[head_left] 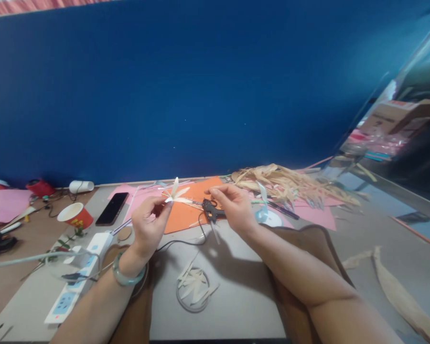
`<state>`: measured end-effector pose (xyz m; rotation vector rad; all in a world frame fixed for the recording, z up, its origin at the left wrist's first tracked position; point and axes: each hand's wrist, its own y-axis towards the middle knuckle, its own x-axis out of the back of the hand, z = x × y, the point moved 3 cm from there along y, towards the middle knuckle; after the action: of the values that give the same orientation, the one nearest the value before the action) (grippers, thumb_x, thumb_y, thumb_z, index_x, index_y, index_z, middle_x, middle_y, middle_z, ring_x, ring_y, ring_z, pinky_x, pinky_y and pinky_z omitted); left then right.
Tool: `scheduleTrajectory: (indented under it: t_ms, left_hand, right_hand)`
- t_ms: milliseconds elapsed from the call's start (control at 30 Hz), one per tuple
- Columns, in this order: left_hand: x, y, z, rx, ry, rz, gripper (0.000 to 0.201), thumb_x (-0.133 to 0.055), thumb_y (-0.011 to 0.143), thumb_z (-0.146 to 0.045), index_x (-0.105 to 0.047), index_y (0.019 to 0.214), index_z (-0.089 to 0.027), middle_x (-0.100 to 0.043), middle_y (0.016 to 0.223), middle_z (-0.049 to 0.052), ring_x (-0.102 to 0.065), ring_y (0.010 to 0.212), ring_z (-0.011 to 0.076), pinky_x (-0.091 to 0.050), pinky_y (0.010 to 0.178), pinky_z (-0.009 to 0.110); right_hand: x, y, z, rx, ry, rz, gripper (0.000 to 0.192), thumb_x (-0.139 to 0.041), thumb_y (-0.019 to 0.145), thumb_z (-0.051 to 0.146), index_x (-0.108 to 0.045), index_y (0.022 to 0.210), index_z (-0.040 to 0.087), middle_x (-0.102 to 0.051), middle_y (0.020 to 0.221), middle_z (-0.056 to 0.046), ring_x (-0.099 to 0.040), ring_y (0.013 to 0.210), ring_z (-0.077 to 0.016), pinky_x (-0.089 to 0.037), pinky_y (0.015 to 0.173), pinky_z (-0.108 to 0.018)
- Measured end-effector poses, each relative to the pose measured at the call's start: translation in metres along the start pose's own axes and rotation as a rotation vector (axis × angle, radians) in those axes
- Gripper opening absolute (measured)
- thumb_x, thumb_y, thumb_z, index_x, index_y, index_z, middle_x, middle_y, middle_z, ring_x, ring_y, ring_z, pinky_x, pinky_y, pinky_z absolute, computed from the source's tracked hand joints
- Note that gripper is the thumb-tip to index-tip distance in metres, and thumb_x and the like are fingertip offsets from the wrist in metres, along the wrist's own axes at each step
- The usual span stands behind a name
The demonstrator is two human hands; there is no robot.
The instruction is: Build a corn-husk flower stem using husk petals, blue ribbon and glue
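My left hand (pixel 151 220) is closed, with thumb and forefinger pinching the base of a small flower of pale husk petals (pixel 177 192). To the right of it my right hand (pixel 236 206) is also closed, fingertips pressed together. Whatever lies between those fingertips is too small to make out. Just below my right fingers is a black glue gun (pixel 210 210), its nozzle pointing left towards the flower and a pale glue stick showing. Orange paper (pixel 179 217) lies under them. Nearer to me, a round ring-like dish (pixel 193 309) carries several cut husk petals (pixel 195 284).
A heap of dried husks (pixel 283 181) lies at the back right, against the blue partition (pixel 215 91). A white tape roll (pixel 270 218) sits nearby. On the left are a phone (pixel 112 209), a red paper cup (pixel 76 216) and a power strip (pixel 79 277) with cords.
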<state>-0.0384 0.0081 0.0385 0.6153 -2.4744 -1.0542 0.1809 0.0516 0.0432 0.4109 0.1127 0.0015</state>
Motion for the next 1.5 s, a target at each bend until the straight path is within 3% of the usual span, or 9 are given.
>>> scheduleTrajectory:
  t_ms: [167,333,633,767,933,1067,1200,1300,1500]
  left_hand:
    - [-0.002,0.004,0.004,0.269,-0.185,0.031,0.015,-0.077,0.076,-0.026,-0.068,0.077,-0.015,-0.061,0.059,-0.003,-0.053,0.045,0.0074,-0.043,0.044,0.019]
    - [-0.003,0.008,0.006,0.436,-0.483,0.006,0.02,-0.08,0.074,-0.026,-0.063,0.079,-0.016,-0.059,0.058,-0.005,-0.05,0.041,0.005,-0.037,0.039,0.017]
    - [-0.004,0.01,-0.008,0.358,-0.668,0.069,0.017,-0.082,0.073,-0.026,-0.068,0.073,-0.017,-0.063,0.058,-0.002,-0.054,0.044,0.0077,-0.041,0.041,0.019]
    - [-0.004,0.005,-0.008,0.316,-0.666,0.182,0.01,-0.078,0.077,-0.024,-0.072,0.074,-0.017,-0.064,0.06,0.001,-0.056,0.05,0.01,-0.045,0.047,0.023]
    - [-0.005,-0.003,-0.005,0.252,-0.655,0.305,0.003,-0.076,0.078,-0.02,-0.074,0.078,-0.018,-0.068,0.07,0.003,-0.059,0.058,0.0123,-0.047,0.052,0.025]
    - [-0.004,-0.009,-0.004,0.224,-0.625,0.412,0.003,-0.073,0.081,-0.018,-0.074,0.077,-0.018,-0.068,0.073,0.003,-0.06,0.062,0.0128,-0.048,0.056,0.024]
    - [-0.004,-0.011,-0.008,0.243,-0.58,0.525,0.008,-0.076,0.08,-0.022,-0.073,0.073,-0.018,-0.07,0.073,0.005,-0.061,0.066,0.0139,-0.05,0.062,0.025]
    - [-0.006,-0.013,-0.012,0.37,-0.612,0.634,0.014,-0.075,0.081,-0.026,-0.072,0.072,-0.016,-0.069,0.074,0.006,-0.06,0.063,0.0137,-0.05,0.058,0.025]
    - [-0.012,-0.014,-0.017,0.505,-0.723,0.673,0.023,-0.076,0.079,-0.036,-0.072,0.075,-0.014,-0.066,0.066,0.006,-0.059,0.058,0.0148,-0.049,0.055,0.028]
  right_hand:
    - [0.011,0.008,0.008,0.083,0.056,-0.08,0.013,-0.077,0.075,0.028,-0.069,0.071,0.019,-0.071,0.071,-0.002,-0.062,0.066,-0.0138,-0.051,0.068,-0.031]
    - [0.013,0.011,0.012,0.145,0.147,-0.142,0.028,-0.066,0.087,0.039,-0.056,0.069,0.02,-0.061,0.064,0.002,-0.055,0.062,-0.0113,-0.048,0.066,-0.028]
    - [0.009,0.01,0.01,0.204,0.136,-0.068,0.049,-0.053,0.095,0.053,-0.045,0.059,0.021,-0.052,0.055,0.002,-0.048,0.055,-0.0112,-0.042,0.059,-0.027]
    - [0.007,0.004,0.01,0.17,-0.048,0.033,0.043,-0.056,0.094,0.048,-0.055,0.061,0.019,-0.058,0.058,0.0,-0.053,0.055,-0.0111,-0.044,0.058,-0.026]
    - [0.0,-0.001,0.007,0.148,-0.216,0.199,0.012,-0.071,0.081,0.027,-0.065,0.085,0.017,-0.07,0.081,-0.004,-0.064,0.074,-0.0151,-0.051,0.068,-0.029]
    - [-0.004,-0.005,0.006,0.231,-0.297,0.314,0.036,-0.067,0.085,0.022,-0.063,0.12,0.02,-0.072,0.108,-0.01,-0.067,0.099,-0.0198,-0.053,0.086,-0.036]
    - [-0.012,-0.014,0.006,0.288,-0.383,0.576,0.028,-0.074,0.082,0.026,-0.071,0.11,0.021,-0.072,0.116,-0.01,-0.064,0.111,-0.0239,-0.048,0.094,-0.041]
    - [-0.018,-0.021,0.008,0.342,-0.417,0.746,0.011,-0.07,0.087,0.025,-0.074,0.097,0.02,-0.075,0.103,-0.008,-0.066,0.098,-0.0209,-0.046,0.092,-0.039]
    - [-0.024,-0.026,0.012,0.453,-0.4,0.748,0.018,-0.062,0.094,0.023,-0.073,0.083,0.016,-0.072,0.076,-0.005,-0.063,0.073,-0.0151,-0.045,0.076,-0.031]
